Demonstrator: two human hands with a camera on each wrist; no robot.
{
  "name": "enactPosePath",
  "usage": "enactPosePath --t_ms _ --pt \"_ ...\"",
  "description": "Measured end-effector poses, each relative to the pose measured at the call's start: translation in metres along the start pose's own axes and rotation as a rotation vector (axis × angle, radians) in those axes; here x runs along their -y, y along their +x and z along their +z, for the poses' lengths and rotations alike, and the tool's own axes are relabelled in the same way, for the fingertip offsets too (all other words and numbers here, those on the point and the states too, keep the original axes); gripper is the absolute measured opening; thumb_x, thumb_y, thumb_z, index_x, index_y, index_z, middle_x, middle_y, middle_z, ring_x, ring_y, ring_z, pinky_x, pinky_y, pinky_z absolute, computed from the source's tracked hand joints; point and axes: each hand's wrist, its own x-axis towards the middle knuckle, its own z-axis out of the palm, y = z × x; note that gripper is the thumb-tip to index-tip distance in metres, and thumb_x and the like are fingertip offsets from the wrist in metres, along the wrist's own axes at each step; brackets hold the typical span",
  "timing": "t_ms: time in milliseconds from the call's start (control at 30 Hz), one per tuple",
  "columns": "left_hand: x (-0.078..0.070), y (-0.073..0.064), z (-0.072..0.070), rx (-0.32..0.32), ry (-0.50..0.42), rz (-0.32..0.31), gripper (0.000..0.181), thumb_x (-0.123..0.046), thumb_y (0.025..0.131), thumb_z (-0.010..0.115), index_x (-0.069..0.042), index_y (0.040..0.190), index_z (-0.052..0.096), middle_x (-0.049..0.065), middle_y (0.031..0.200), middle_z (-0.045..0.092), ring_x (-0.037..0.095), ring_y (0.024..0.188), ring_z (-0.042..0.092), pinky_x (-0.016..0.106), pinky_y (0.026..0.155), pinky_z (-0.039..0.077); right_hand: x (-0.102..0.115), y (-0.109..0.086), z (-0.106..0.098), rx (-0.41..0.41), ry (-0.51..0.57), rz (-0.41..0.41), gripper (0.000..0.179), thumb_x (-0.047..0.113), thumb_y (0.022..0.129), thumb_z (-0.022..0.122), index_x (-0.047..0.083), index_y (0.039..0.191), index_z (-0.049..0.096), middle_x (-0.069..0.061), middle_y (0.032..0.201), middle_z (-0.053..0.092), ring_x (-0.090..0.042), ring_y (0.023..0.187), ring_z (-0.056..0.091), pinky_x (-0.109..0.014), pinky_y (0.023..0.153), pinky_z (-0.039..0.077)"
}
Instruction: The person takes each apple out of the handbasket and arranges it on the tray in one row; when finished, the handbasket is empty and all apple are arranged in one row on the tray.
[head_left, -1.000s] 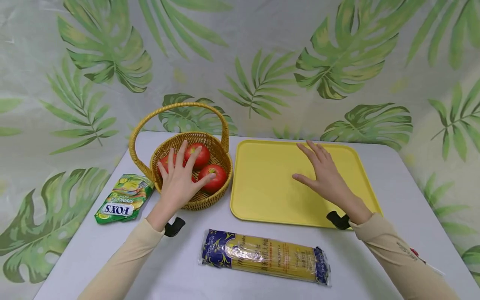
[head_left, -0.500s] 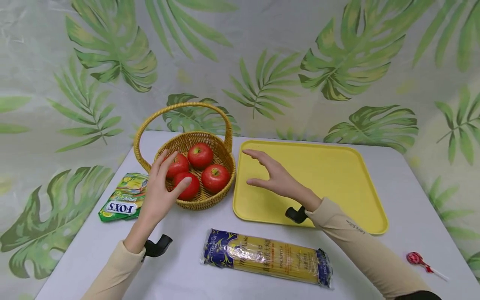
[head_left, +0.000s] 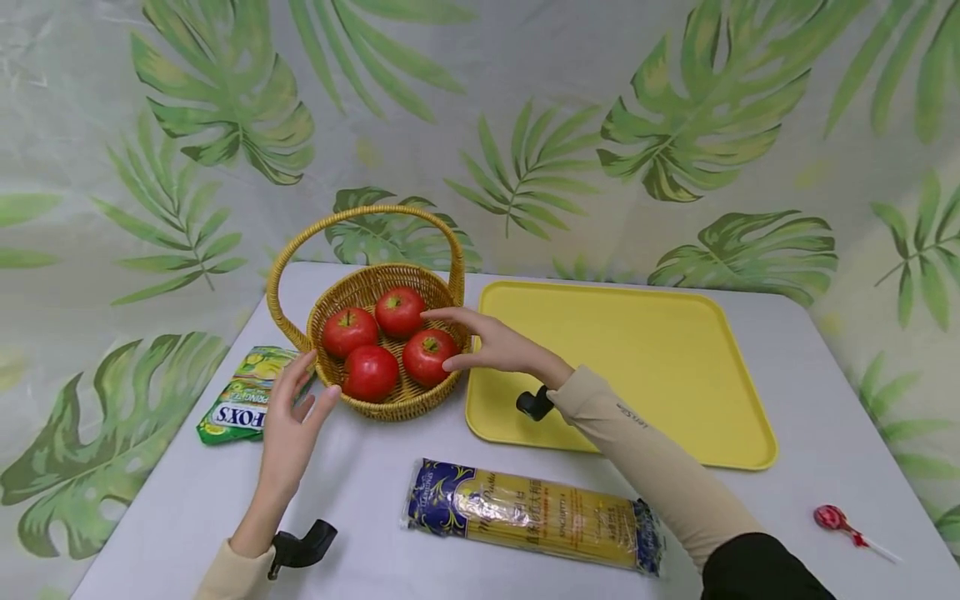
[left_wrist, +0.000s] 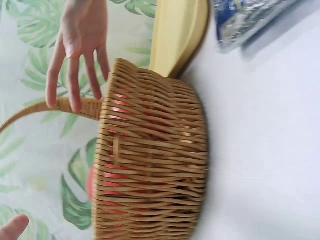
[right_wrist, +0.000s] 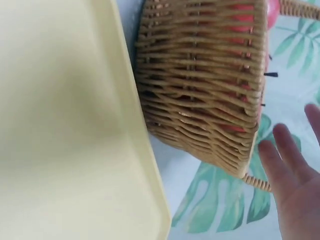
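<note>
Right hand (head_left: 501, 343): now by the wicker basket (head_left: 401, 409), loose, empty
Left hand (head_left: 289, 432): nearer now, also empty
Apples (head_left: 371, 374): flanked, ungripped

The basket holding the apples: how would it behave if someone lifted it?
The basket should probably keep its shape, since its handle arches unsupported. The round apples might roll if it tilts, as some gaps show between them.

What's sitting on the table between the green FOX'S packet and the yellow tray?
The wicker basket holding four red apples, as the head view shows.
</note>
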Motion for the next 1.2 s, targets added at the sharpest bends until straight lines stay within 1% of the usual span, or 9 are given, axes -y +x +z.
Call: enactPosePath --t_ms 167,233,333,400,467,633,767,1000,1200 --pt "0.017 -0.004 0.001 0.019 -0.040 -0.080 0.063 -0.020 0.095 0.061 -0.013 0.150 0.030 0.006 0.155 0.016 0.033 0.136 0.027 0.019 0.098 0.039 -0.003 0.019 0.000 0.112 -0.027 0.049 0.062 0.014 0.086 0.072 0.013 0.142 0.046 -0.005 0.147 0.037 -0.024 0.135 0.031 -0.049 0.109 0.026" --pt "0.023 -0.003 0.002 0.043 -0.045 -0.107 0.066 -0.022 0.096 0.060 -0.013 0.152 0.026 0.007 0.156 0.012 0.034 0.136 0.026 0.017 0.095 0.039 -0.003 0.025 0.001 0.150 -0.047 0.072 0.061 0.013 0.085 0.072 0.012 0.141 0.047 -0.005 0.145 0.038 -0.022 0.134 0.032 -0.046 0.109 0.028" --pt "0.029 -0.001 0.005 0.079 -0.055 -0.150 0.071 -0.025 0.096 0.060 -0.017 0.154 0.020 0.008 0.157 0.007 0.036 0.137 0.025 0.037 0.102 0.039 -0.002 0.033 0.002 0.199 -0.073 0.095 0.059 0.011 0.085 0.071 0.013 0.139 0.049 -0.005 0.144 0.040 -0.020 0.132 0.034 -0.039 0.107 0.031" --pt "0.032 0.001 0.007 0.097 -0.065 -0.169 0.074 -0.026 0.095 0.061 -0.020 0.154 0.017 0.008 0.157 0.006 0.038 0.137 0.024 0.051 0.104 0.034 -0.003 0.038 0.003 0.225 -0.103 0.104 0.058 0.010 0.084 0.071 0.012 0.138 0.051 -0.005 0.144 0.041 -0.020 0.132 0.034 -0.036 0.106 0.031" --pt "0.034 0.003 0.009 0.111 -0.086 -0.186 0.076 -0.027 0.095 0.061 -0.021 0.155 0.014 0.008 0.158 0.004 0.040 0.137 0.023 0.057 0.104 0.031 -0.004 0.042 0.005 0.250 -0.130 0.107 0.058 0.009 0.084 0.071 0.011 0.138 0.051 -0.006 0.145 0.040 -0.020 0.132 0.034 -0.035 0.106 0.031" --pt "0.038 0.008 0.011 0.143 -0.137 -0.239 0.078 -0.025 0.096 0.060 -0.024 0.155 0.010 0.004 0.158 -0.002 0.039 0.138 0.020 0.057 0.106 0.028 -0.007 0.049 0.010 0.301 -0.211 0.133 0.056 0.006 0.082 0.070 0.010 0.136 0.053 -0.009 0.147 0.037 -0.023 0.134 0.031 -0.038 0.108 0.029" --pt "0.042 0.012 0.012 0.169 -0.171 -0.273 0.079 -0.023 0.096 0.059 -0.027 0.155 0.006 0.002 0.158 -0.006 0.038 0.139 0.018 0.055 0.107 0.027 -0.006 0.051 0.015 0.302 -0.271 0.172 0.054 0.003 0.079 0.070 0.013 0.131 0.057 -0.011 0.146 0.038 -0.025 0.132 0.032 -0.040 0.106 0.032" --pt "0.046 0.014 0.015 0.166 -0.223 -0.279 0.084 -0.016 0.094 0.062 -0.027 0.155 0.006 -0.002 0.158 -0.006 0.038 0.139 0.019 0.052 0.108 0.028 -0.005 0.054 0.023 0.279 -0.355 0.227 0.054 0.004 0.081 0.072 0.021 0.130 0.057 -0.012 0.141 0.039 -0.028 0.128 0.033 -0.042 0.102 0.036" --pt "0.046 0.015 0.018 0.174 -0.233 -0.281 0.084 -0.015 0.094 0.062 -0.025 0.155 0.006 0.001 0.158 -0.006 0.039 0.138 0.019 0.051 0.107 0.030 -0.006 0.053 0.022 0.259 -0.406 0.222 0.053 0.010 0.082 0.074 0.024 0.131 0.056 -0.011 0.138 0.041 -0.025 0.124 0.040 -0.041 0.101 0.038"
